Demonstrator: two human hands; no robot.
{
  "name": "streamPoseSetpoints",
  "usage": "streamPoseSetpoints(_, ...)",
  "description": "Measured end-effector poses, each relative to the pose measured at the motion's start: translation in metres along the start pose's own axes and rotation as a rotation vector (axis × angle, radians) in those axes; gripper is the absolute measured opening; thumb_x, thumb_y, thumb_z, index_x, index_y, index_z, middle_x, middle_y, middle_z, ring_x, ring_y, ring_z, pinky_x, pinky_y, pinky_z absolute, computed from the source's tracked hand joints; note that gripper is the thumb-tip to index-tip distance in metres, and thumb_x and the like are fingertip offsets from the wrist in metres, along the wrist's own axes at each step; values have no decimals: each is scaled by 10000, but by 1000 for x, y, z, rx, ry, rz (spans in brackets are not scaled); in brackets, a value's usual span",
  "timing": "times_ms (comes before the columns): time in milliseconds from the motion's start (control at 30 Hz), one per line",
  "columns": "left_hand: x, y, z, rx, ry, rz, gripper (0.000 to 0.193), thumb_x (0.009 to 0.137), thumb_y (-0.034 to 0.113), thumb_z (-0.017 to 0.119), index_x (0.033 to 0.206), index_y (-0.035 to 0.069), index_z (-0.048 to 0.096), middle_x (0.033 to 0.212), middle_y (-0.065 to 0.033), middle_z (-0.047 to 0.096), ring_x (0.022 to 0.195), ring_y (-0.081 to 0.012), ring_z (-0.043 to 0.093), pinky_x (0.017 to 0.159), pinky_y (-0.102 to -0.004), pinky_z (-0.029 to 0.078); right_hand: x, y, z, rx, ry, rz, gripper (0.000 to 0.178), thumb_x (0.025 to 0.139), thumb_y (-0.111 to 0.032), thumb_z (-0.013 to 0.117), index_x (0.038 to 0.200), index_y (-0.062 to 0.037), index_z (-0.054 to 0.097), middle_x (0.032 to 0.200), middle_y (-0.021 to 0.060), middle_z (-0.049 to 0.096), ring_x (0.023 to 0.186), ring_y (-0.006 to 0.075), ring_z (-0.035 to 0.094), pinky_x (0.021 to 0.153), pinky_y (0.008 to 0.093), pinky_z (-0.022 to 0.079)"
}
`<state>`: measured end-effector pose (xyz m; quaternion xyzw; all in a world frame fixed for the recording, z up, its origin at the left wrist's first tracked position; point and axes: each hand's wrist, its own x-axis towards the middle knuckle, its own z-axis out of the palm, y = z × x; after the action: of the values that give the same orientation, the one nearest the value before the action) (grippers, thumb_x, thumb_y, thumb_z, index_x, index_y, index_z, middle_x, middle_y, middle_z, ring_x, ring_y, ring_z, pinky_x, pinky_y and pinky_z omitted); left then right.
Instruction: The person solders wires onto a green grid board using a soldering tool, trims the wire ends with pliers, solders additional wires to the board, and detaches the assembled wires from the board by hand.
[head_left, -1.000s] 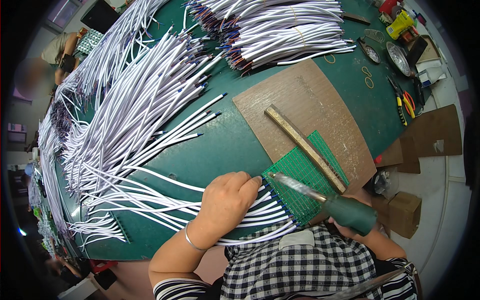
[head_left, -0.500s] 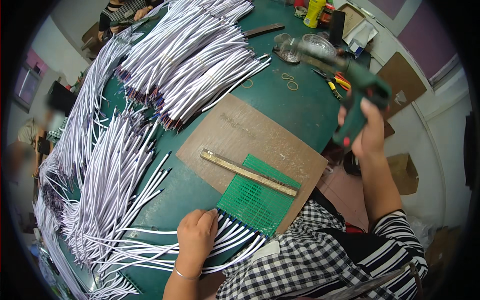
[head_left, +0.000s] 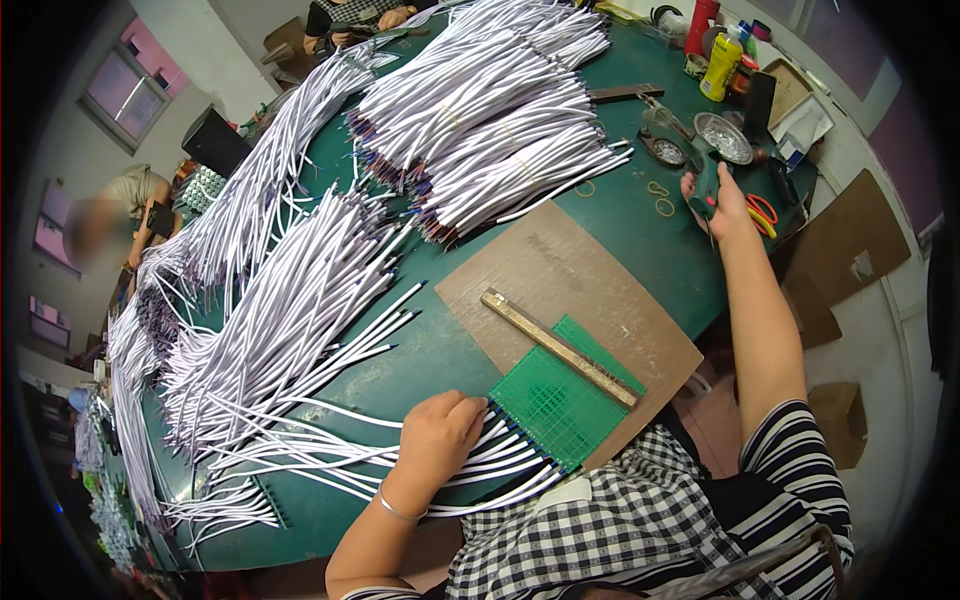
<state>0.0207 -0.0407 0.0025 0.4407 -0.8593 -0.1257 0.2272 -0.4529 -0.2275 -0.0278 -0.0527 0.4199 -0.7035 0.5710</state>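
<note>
My left hand [head_left: 440, 435] is closed at the near-left corner of a green gridded board [head_left: 560, 405], its fingers curled over white cables [head_left: 505, 450]. Several of these cables run side by side from the board's edge, under my hand and off to the left. A metal-and-wood bar [head_left: 560, 348] lies across the board, which rests on a brown sheet [head_left: 560, 265]. Out to the right, my right hand [head_left: 732, 210] grips a green electric drill [head_left: 706, 190] by its handle. The drill's front end points toward metal dishes of small parts and is hard to make out.
Large bundles of white cables [head_left: 480, 110] cover the far and left table [head_left: 350, 400]. A bowl of small metal parts [head_left: 722, 138], red-handled pliers [head_left: 762, 212], a yellow bottle [head_left: 720, 68] and rubber bands [head_left: 663, 207] lie at the far right. Other people [head_left: 365, 15] sit beyond.
My right hand has carried the drill away from me, toward the metal bowls. My left hand stays at the board's corner. The whole view has shifted, showing more of the left side.
</note>
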Motion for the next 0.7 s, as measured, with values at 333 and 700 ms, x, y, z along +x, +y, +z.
streamPoseSetpoints(333,-2,-4,5,-15,7,-1,99,731,91,653,813,74,602,681,-72,523,637,-255,565,565,-354,468,-128,39,31,-1271,-181,-898,263,831,-180,592,1037,-17,604,916,93,584,805,157,563,734,286,461)
streamPoseSetpoints(700,-2,0,4,-15,-18,-33,107,736,77,655,841,84,636,714,-82,569,644,-274,579,576,-354,476,-203,147,75,-2052,-952,-801,357,812,-376,581,1021,-89,617,905,89,645,826,232,605,740,364,398)
